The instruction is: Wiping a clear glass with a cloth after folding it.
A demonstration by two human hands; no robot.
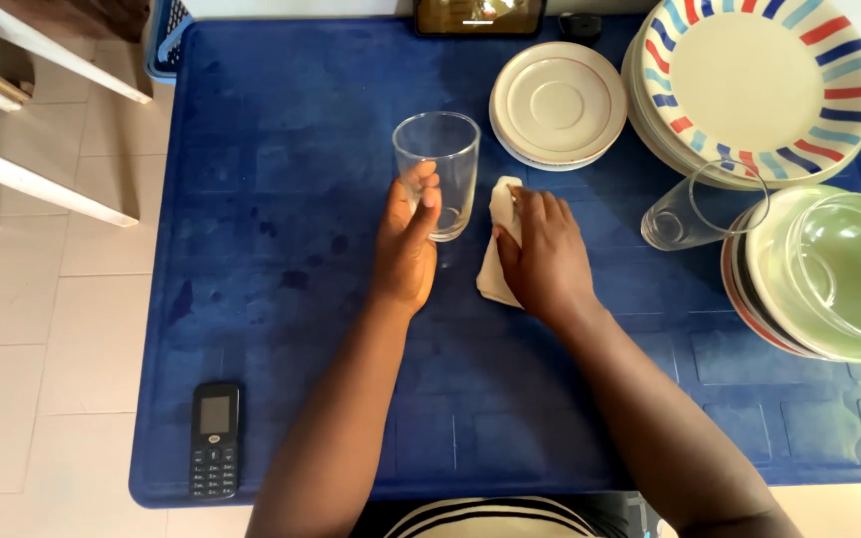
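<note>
Gripping an upright clear glass (437,171) at mid-frame on the blue desk (281,199), the left hand (406,244) curls around it while the right hand (542,254) presses a white cloth (499,214) flat beside it, wiping apparently not begun.

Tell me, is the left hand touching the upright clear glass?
Touching: the head view shows the left hand wrapped around the upright clear glass, fingers on its side.

The plastic table (281,149) is deep blue. A clear drinking glass (437,171) stands beside a white folded cloth (498,244). Upper right, a cream plate (759,80) bears red and blue rim stripes; the saucer (560,103) looks cream, perhaps with a thin reddish ring. Lower left, a black keypad phone (216,438).
</note>
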